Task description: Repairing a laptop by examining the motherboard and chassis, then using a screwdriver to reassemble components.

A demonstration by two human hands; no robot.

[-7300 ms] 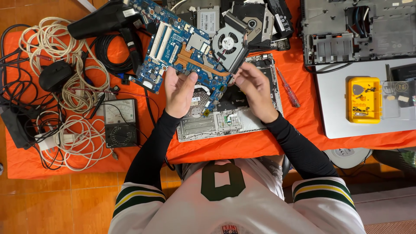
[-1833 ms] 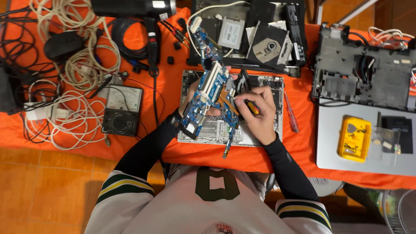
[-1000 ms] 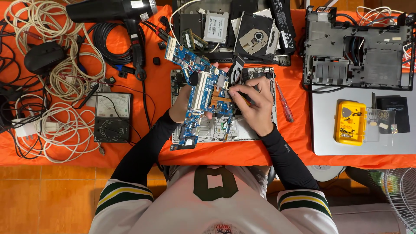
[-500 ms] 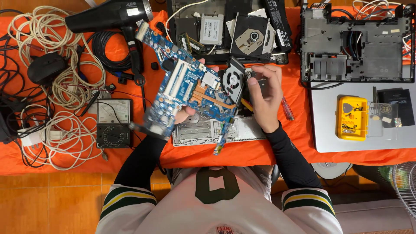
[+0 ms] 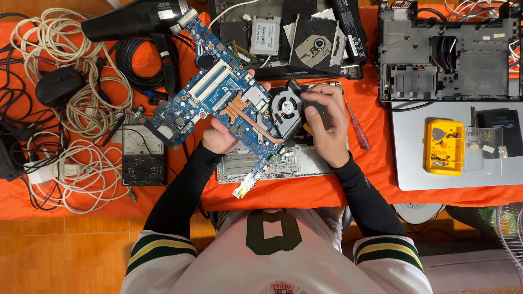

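Over the orange cloth point(image 5: 305, 196), head view, the only one: your left hand point(image 5: 220, 136) is closed on the blue motherboard point(image 5: 218, 103) from below, thumb on top near its middle, holding it clear of the grey laptop base point(image 5: 283, 163).

Your right hand point(image 5: 327, 128) grips narrow on the black cooling fan point(image 5: 286, 106) at the board's 3 o'clock edge, fingers curled around the fan housing. Something yellow shows under that palm; can't tell what.

Progress, my read: board already lifted free of the base, so the chassis work looks done. Fan and copper heat pipe point(image 5: 248, 117) are both on the board, so those are left to come off.

Orientation: board's long axis runs diagonal, 11 o'clock to 5 o'clock. Far end points at the black hair dryer point(image 5: 136, 22), near end at your chest. Component face is up, towards the camera.

Around you:
- red screwdriver point(image 5: 357, 125) just beside your right hand, 3 o'clock
- analogue multimeter point(image 5: 143, 155) at 9 o'clock
- yellow parts box point(image 5: 444, 147) well apart, 3 o'clock, on a silver lid
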